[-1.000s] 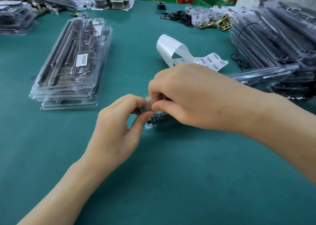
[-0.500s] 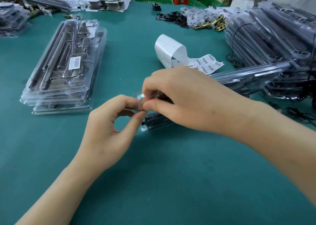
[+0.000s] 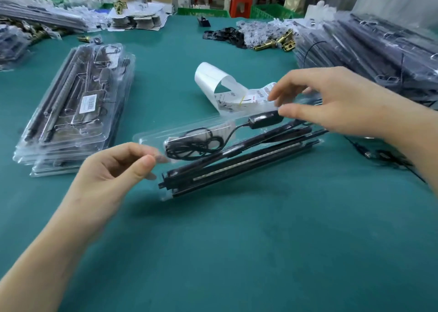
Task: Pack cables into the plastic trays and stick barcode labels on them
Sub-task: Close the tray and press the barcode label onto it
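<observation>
At the left of the green table (image 3: 237,252) sits a stack of packed trays (image 3: 71,122), the top one carrying a barcode label (image 3: 88,103). Just right of it, the left hand (image 3: 113,172) has thumb and forefinger drawn together at the near-left end of the clear tray (image 3: 213,131); blur hides whether they pinch its rim. That tray lies mid-table, slanting toward the far right, and holds black bars (image 3: 237,167) and a coiled cable (image 3: 189,145) whose inline box (image 3: 264,120) sits high.

My worry is that the box or a loop springs up and stops the shell from closing flat.

Beyond the tray lies the curled label strip (image 3: 225,93). The right hand (image 3: 331,103), fingers spread, hovers at the tray's far end and grips nothing. Farther right, a tall tray pile (image 3: 367,58) and a loose cable (image 3: 379,156) crowd that side.
</observation>
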The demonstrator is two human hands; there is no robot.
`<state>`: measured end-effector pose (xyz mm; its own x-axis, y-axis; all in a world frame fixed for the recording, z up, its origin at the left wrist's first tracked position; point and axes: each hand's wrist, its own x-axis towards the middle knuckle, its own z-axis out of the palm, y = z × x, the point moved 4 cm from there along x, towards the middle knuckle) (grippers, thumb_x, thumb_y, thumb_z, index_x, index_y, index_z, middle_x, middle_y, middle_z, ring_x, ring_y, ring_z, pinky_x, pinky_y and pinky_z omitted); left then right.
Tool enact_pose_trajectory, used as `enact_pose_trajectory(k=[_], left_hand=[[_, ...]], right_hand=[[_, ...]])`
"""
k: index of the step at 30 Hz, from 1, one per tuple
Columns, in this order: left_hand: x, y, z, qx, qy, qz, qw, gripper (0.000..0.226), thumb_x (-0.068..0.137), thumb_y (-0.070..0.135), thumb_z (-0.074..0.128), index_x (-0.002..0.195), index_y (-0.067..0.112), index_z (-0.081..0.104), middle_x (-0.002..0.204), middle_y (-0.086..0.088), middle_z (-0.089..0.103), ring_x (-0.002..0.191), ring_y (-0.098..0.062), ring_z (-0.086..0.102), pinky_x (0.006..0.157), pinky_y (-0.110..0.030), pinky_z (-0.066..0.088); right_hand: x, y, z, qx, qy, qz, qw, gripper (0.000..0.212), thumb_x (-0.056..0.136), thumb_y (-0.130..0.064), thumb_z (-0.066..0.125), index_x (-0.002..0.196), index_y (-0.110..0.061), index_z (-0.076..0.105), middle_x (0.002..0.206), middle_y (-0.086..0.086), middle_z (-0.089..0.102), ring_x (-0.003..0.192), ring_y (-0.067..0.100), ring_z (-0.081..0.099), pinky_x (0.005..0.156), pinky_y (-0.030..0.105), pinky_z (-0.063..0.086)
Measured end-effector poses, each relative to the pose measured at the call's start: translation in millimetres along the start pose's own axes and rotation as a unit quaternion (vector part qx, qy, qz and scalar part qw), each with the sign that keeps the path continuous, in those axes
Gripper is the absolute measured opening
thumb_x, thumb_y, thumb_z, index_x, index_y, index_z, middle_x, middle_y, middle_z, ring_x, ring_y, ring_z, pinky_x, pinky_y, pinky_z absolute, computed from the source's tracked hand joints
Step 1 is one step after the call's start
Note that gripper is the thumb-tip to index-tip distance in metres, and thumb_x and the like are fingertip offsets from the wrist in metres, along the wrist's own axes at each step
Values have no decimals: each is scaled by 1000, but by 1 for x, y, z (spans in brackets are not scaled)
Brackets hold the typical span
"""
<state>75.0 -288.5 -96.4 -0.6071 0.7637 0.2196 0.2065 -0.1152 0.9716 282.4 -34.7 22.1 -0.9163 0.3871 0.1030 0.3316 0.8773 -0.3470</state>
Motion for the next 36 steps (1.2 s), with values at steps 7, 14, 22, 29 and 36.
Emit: enact_pose_trajectory(k=[7, 14, 22, 29, 36], left_hand=[[16, 39, 0, 164, -41, 80, 982, 35, 88, 47, 71, 118, 29, 67, 125, 11, 70, 118, -5, 64, 101, -15, 47], [52, 101, 67, 543, -175, 90, 817, 64, 70, 91, 36, 107, 50, 67, 83, 34, 68, 88, 8, 65, 82, -31, 54], [78, 92, 120, 521, -314, 45, 793, 43, 73, 56, 70, 80, 14, 64, 68, -2, 61, 61, -14, 49, 60, -29, 42], [81, 89, 126, 489, -316, -5, 813, 30, 78, 35, 76, 75, 8, 65, 67, -16, 54, 43, -10, 34, 42, -20, 30], [75, 89, 127, 497, -304, 42, 812, 24, 79, 33, 77, 74, 14, 64, 64, -4, 59, 53, -12, 40, 53, -30, 36]], right_hand=[[-3, 0, 10, 19, -9, -28, 999, 14, 93, -27, 72, 106, -26, 71, 93, -13, 69, 91, 0, 62, 80, 6, 39], [-7, -12, 19, 70, -11, -46, 996, 13, 91, -27, 75, 103, -23, 73, 89, -12, 70, 87, 1, 62, 72, 5, 39], [-5, -15, 19, 87, -28, -35, 995, 7, 95, -28, 72, 101, -25, 75, 88, -15, 71, 85, -3, 63, 70, 4, 40], [-8, -19, 27, 69, -83, 8, 994, 44, 79, -32, 86, 113, -36, 58, 92, -15, 70, 87, 2, 62, 75, 20, 48], [-8, -34, 37, 23, -54, -10, 998, 45, 83, -19, 81, 114, -28, 49, 92, -12, 64, 85, 12, 57, 75, 37, 48]])
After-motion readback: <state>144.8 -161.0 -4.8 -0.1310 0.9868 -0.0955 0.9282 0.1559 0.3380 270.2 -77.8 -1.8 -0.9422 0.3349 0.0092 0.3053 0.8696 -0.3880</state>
